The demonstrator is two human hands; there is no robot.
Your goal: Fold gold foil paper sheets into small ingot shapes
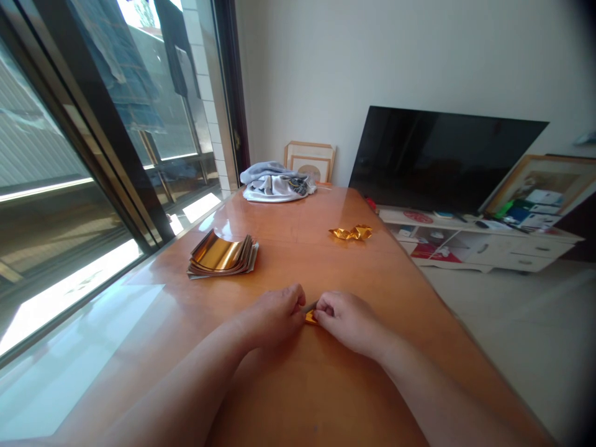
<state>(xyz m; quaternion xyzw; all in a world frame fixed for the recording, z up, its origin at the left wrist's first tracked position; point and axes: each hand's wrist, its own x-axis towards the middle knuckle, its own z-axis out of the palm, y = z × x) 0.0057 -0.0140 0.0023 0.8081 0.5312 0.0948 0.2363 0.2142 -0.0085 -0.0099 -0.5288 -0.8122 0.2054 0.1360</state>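
Observation:
Between my two hands, low over the wooden table, is a small piece of folded gold foil paper with a greyish edge on top. My left hand pinches its left end, fingers curled. From the other side my right hand grips the right end between thumb and bent fingers. Most of the piece is covered by the fingers. Ahead on the left lies a curved stack of gold foil paper sheets. Folded gold foil pieces rest farther off to the right.
At the table's far end sits a bundle of grey cloth. Framed pictures lean on the wall behind it. A large television stands on a white cabinet beyond the right edge. Sliding glass doors border the left side.

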